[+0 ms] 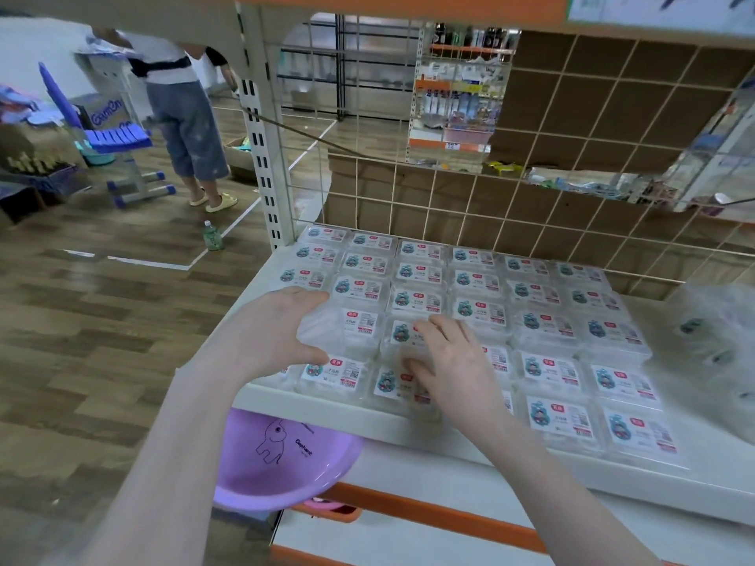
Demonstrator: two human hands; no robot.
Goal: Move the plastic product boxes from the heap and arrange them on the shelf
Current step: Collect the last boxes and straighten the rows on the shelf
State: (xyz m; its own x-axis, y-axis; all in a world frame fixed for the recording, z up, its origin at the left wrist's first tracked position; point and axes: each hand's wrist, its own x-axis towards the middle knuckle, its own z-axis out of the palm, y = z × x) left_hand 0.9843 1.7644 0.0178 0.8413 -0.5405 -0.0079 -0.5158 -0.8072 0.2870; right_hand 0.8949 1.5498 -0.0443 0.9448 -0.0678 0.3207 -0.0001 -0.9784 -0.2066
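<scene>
Several clear plastic product boxes (543,324) with white labels lie in neat rows on the white shelf (461,439). My left hand (282,332) grips the left side of one box (355,324) near the shelf's front left, thumb at its near edge. My right hand (449,357) holds the neighbouring box (402,332), fingers curled over its top and thumb at its near edge. A heap of boxes in a clear plastic bag (715,332) lies at the right end of the shelf.
A wire grid backs the shelf (531,222). A purple basin (282,455) sticks out from the level below. A person (188,116) stands on the wooden floor at the left, near a blue chair (118,140) and a green bottle (212,236).
</scene>
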